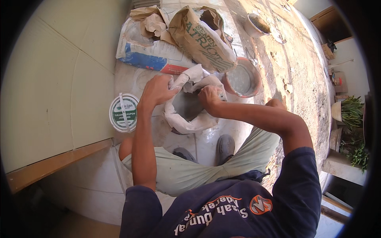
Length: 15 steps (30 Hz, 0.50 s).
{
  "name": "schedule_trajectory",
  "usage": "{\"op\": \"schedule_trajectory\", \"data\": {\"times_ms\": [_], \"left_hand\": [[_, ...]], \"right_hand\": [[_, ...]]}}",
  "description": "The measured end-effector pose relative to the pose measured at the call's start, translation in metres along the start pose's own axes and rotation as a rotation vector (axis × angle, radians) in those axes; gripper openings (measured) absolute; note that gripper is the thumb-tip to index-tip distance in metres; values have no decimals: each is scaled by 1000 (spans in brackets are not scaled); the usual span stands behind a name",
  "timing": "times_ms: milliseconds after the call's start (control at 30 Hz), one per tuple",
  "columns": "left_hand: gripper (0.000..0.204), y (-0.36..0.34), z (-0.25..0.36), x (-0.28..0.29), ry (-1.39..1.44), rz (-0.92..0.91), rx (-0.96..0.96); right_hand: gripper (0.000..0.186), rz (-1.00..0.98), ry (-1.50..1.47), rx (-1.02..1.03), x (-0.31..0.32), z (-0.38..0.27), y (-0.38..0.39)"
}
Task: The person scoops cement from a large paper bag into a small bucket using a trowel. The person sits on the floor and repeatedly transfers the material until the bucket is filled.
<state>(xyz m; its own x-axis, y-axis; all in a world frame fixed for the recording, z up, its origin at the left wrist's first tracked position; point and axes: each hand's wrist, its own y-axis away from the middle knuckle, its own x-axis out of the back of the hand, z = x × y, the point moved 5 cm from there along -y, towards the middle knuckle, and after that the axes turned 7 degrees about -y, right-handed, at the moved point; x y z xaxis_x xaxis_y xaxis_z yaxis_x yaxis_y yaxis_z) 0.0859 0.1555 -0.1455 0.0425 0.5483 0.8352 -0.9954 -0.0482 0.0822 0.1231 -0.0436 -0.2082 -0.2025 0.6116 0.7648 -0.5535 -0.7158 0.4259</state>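
An opened paper sack with a rolled-down, pale rim stands on the tiles in front of my feet. Grey powder lies inside it. At the sack's left side my left hand is closed on the crumpled rim. My right hand has its fingers curled over the opposite side of the rim, and its fingertips are partly hidden. Close to the right hand sits a round clay-coloured bowl with grey material in it.
A brown cement sack and a blue, white and red bag lie beyond. Left of me is a lidded white-and-green tub by a pale panel. Another bucket stands far right, on rough ground; potted plants line the right.
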Motion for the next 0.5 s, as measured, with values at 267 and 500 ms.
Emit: {"op": "schedule_trajectory", "data": {"times_ms": [267,500], "left_hand": [[42,10,-9,5,-8,24,-33],[39,6,-5,1,20,24,-33]], "right_hand": [[21,-61,-261,97,-3,-3,-13],[20,-150,-278,115,-29,-12,-24]]}}
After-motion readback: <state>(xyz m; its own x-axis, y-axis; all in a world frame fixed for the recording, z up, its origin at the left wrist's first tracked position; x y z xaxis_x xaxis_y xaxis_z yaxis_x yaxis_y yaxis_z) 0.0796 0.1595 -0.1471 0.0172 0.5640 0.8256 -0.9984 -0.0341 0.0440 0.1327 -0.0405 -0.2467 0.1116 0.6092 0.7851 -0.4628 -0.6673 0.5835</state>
